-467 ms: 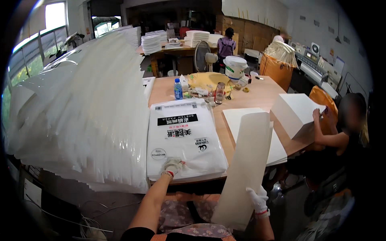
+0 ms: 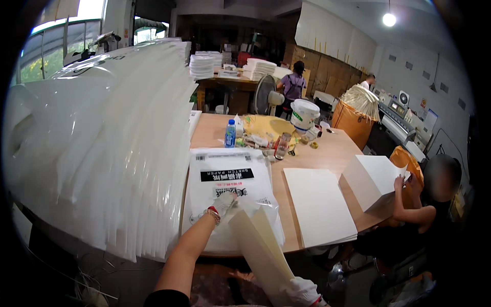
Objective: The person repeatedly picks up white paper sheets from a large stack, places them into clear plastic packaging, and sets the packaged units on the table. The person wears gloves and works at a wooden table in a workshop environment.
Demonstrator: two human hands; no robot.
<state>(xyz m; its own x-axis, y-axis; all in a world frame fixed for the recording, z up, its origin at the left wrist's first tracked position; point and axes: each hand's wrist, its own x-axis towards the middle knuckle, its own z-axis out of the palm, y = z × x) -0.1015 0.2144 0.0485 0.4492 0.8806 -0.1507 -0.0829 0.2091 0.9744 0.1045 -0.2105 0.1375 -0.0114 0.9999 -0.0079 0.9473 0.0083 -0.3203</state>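
On the table lies a white printed plastic bag (image 2: 220, 158) of paper. My left hand (image 2: 224, 201), in a white glove with a beaded bracelet at the wrist, is on its top with the fingers curled on the film. Low at the right, my gloved right hand (image 2: 303, 290) grips the near end of a curved sheaf of cream paper (image 2: 261, 245). The sheaf's far end reaches the near right part of the bag, where the clear film looks raised; whether it is inside cannot be made out.
A tall pile of glossy plastic bags (image 2: 117, 169) fills the left. Flat white sheets (image 2: 319, 204) and a white paper block (image 2: 376, 176) lie right, where a seated co-worker (image 2: 414, 204) handles paper. Behind are a blue bottle (image 2: 230, 134), a glass (image 2: 282, 146), scissors (image 2: 292, 151) and a bucket (image 2: 305, 115).
My right hand has swung the sheaf leftward and lowered it to the bag. My left hand has moved farther up the bag, over the printing. The view has tilted up.
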